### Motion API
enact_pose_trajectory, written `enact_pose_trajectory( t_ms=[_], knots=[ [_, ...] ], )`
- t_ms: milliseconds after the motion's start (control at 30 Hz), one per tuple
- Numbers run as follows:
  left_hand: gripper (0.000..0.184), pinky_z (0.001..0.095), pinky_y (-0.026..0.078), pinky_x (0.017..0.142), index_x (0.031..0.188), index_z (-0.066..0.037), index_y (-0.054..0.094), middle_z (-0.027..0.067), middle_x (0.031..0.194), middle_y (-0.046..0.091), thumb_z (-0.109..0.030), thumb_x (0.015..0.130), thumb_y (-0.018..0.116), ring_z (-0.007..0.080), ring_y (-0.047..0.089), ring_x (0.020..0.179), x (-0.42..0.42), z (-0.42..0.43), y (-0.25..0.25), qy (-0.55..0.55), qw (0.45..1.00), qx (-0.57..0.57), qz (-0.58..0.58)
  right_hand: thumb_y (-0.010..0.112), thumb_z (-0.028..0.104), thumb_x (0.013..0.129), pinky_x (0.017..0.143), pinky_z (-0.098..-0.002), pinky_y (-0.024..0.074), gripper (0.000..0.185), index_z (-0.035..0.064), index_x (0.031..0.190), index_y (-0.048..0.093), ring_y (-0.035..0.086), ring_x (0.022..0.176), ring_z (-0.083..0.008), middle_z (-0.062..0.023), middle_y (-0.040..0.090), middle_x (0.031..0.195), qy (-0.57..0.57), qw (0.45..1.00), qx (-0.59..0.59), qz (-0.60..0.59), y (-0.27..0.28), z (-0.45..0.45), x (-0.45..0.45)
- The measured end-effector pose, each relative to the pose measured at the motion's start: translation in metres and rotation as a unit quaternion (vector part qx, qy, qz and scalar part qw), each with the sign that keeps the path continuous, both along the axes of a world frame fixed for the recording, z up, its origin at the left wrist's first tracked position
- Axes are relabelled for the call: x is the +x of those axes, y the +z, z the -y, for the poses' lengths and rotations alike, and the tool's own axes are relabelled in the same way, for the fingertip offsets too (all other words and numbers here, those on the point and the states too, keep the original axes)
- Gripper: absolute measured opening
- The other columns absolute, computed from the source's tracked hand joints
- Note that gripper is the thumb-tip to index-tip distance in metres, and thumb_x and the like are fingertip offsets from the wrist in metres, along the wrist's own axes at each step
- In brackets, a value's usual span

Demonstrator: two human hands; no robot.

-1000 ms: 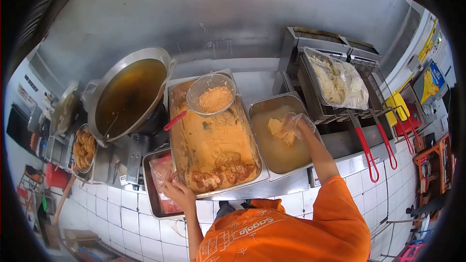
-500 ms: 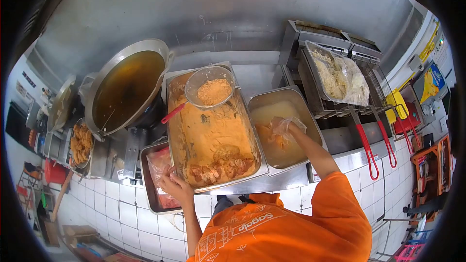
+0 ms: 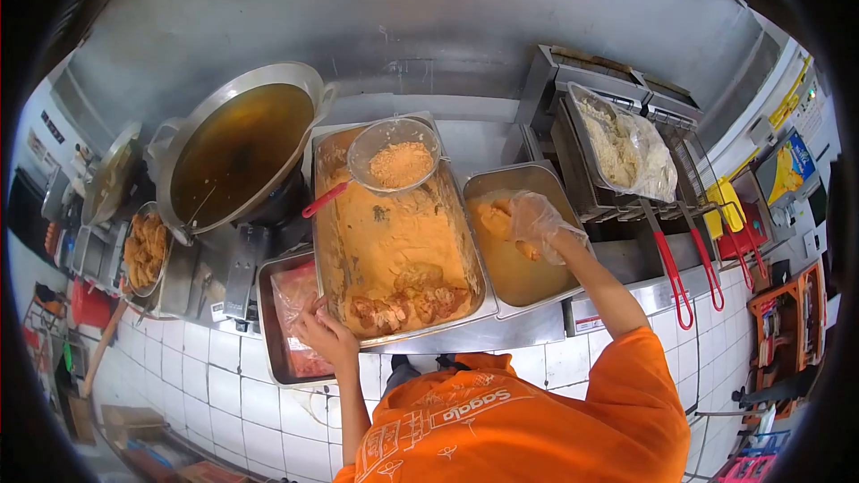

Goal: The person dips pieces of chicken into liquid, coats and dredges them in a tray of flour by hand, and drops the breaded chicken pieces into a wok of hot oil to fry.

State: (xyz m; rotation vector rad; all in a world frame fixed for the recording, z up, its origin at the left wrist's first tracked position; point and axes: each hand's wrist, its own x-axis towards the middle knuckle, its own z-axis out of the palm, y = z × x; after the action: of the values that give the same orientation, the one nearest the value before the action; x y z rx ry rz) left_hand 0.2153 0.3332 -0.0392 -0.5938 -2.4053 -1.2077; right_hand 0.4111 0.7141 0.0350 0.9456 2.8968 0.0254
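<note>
My right hand [image 3: 541, 231], in a clear plastic glove, is closed around coated chicken pieces [image 3: 495, 217] just over a steel pan [image 3: 580, 206] of cloudy liquid. Beside the lower left corner of a large breading tray [image 3: 480, 273], my bare left hand [image 3: 324, 337] has its fingers stretched out, apparently against the rim. Orange-tan flour [image 3: 403, 237] covers much of that tray, with raw chicken pieces [image 3: 407, 304] near its front. A sieve [image 3: 394, 155] with a red handle rests at the back, holding crumbly breading. Under my left hand, a smaller pan [image 3: 266, 304] contains bagged meat [image 3: 300, 291].
A big wok [image 3: 318, 85] of dark oil stands at left, near a tray of fried chicken [image 3: 145, 250]. On the right, a pan of pale flour [image 3: 613, 148] sits across the fryer [image 3: 617, 206], whose baskets have red handles [image 3: 673, 277]. White tiles [image 3: 259, 411] cover the floor.
My right hand has come up out of the liquid with chicken in its grip and shifted slightly right. My left hand stays by the tray corner, its fingers a little lower.
</note>
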Motion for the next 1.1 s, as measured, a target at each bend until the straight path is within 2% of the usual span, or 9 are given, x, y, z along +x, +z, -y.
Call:
enact_pose_trajectory(
  t_ms=[100, 300, 400, 500, 600, 833, 933, 1067, 1100],
  knots=[
    [0.031, 0.0469, 0.031, 0.105, 0.126, -0.002, 0.061, 0.0087, 0.110, 0.070, -0.013, 0.100, 0.047, 0.0309, 0.050, 0.112, -0.003, 0.002, -0.008, 0.003, 1.000, -0.002, -0.005, 0.077, 0.031, 0.070, 0.078, -0.0429, 0.0564, 0.035, 0.0019, 0.089, 0.074, 0.069, 0.085, -0.0375, -0.0207, 0.070, 0.090, 0.009, 0.991, -0.057, -0.121, 0.052, 0.024, 0.008],
    [0.030, 0.0471, 0.031, 0.105, 0.122, -0.002, 0.063, 0.0094, 0.110, 0.070, -0.014, 0.100, 0.047, 0.0321, 0.051, 0.113, -0.001, 0.000, -0.003, 0.002, 1.000, 0.011, -0.012, 0.073, 0.025, 0.074, 0.078, -0.0427, 0.0533, 0.024, 0.0039, 0.086, 0.072, 0.069, 0.091, -0.0366, -0.0194, 0.070, 0.092, -0.033, 0.958, -0.105, -0.267, 0.057, 0.018, 0.022],
    [0.030, 0.0475, 0.031, 0.106, 0.122, -0.001, 0.063, 0.0099, 0.111, 0.070, -0.014, 0.100, 0.047, 0.0324, 0.051, 0.113, -0.002, 0.000, 0.000, -0.005, 1.000, 0.015, -0.005, 0.080, 0.004, 0.066, 0.073, -0.0375, 0.0529, 0.023, 0.0014, 0.086, 0.068, 0.066, 0.078, -0.0285, -0.0129, 0.066, 0.080, -0.022, 0.954, -0.136, -0.266, 0.066, 0.014, 0.020],
    [0.030, 0.0478, 0.031, 0.106, 0.122, -0.002, 0.063, 0.0103, 0.112, 0.070, -0.015, 0.100, 0.047, 0.0328, 0.051, 0.112, -0.002, 0.001, -0.001, -0.008, 1.000, 0.012, -0.009, 0.079, 0.006, 0.066, 0.070, -0.0358, 0.0525, 0.022, 0.0015, 0.084, 0.068, 0.065, 0.074, -0.0283, -0.0119, 0.065, 0.075, -0.047, 0.954, -0.158, -0.251, 0.069, 0.011, 0.017],
    [0.030, 0.0485, 0.031, 0.106, 0.122, -0.002, 0.063, 0.0102, 0.112, 0.070, -0.015, 0.100, 0.047, 0.0329, 0.052, 0.112, -0.002, 0.001, -0.003, 0.000, 1.000, 0.014, 0.013, 0.079, 0.007, 0.064, 0.068, -0.0348, 0.0524, 0.021, 0.0020, 0.082, 0.068, 0.065, 0.070, -0.0281, -0.0121, 0.064, 0.072, 0.044, 0.959, -0.051, -0.276, 0.040, -0.017, 0.018],
    [0.029, 0.0542, 0.028, 0.110, 0.122, -0.005, 0.063, 0.0088, 0.112, 0.070, -0.016, 0.098, 0.050, 0.0320, 0.052, 0.117, -0.005, 0.003, -0.005, -0.014, 0.999, 0.020, 0.040, 0.077, 0.008, 0.070, 0.070, -0.0389, 0.0535, 0.015, 0.0049, 0.082, 0.069, 0.067, 0.075, -0.0313, -0.0149, 0.067, 0.080, -0.018, 0.957, -0.044, -0.286, 0.078, 0.017, -0.014],
    [0.030, 0.0564, 0.022, 0.115, 0.123, -0.007, 0.064, 0.0070, 0.115, 0.070, -0.015, 0.097, 0.050, 0.0314, 0.052, 0.120, -0.006, 0.004, -0.008, -0.021, 0.999, 0.028, 0.015, 0.076, 0.008, 0.073, 0.070, -0.0401, 0.0538, 0.011, 0.0049, 0.081, 0.068, 0.067, 0.075, -0.0315, -0.0152, 0.067, 0.080, 0.070, 0.925, -0.095, -0.360, 0.073, 0.032, -0.037],
    [0.030, 0.0573, 0.020, 0.117, 0.123, -0.008, 0.064, 0.0059, 0.114, 0.070, -0.016, 0.098, 0.050, 0.0314, 0.052, 0.120, -0.005, 0.002, -0.006, -0.022, 0.999, 0.033, 0.031, 0.069, 0.024, 0.082, 0.072, -0.0425, 0.0530, 0.019, 0.0056, 0.080, 0.068, 0.066, 0.079, -0.0330, -0.0166, 0.065, 0.082, 0.004, 0.986, -0.104, -0.130, 0.088, 0.094, -0.072],
    [0.030, 0.0564, 0.021, 0.116, 0.122, -0.007, 0.064, 0.0061, 0.114, 0.070, -0.016, 0.098, 0.050, 0.0315, 0.052, 0.119, -0.006, 0.001, -0.006, -0.021, 0.999, 0.030, 0.030, 0.068, 0.027, 0.081, 0.071, -0.0437, 0.0526, 0.022, 0.0050, 0.080, 0.068, 0.065, 0.078, -0.0339, -0.0172, 0.065, 0.082, 0.070, 0.989, -0.087, -0.100, 0.076, 0.097, -0.080]
  ],
)
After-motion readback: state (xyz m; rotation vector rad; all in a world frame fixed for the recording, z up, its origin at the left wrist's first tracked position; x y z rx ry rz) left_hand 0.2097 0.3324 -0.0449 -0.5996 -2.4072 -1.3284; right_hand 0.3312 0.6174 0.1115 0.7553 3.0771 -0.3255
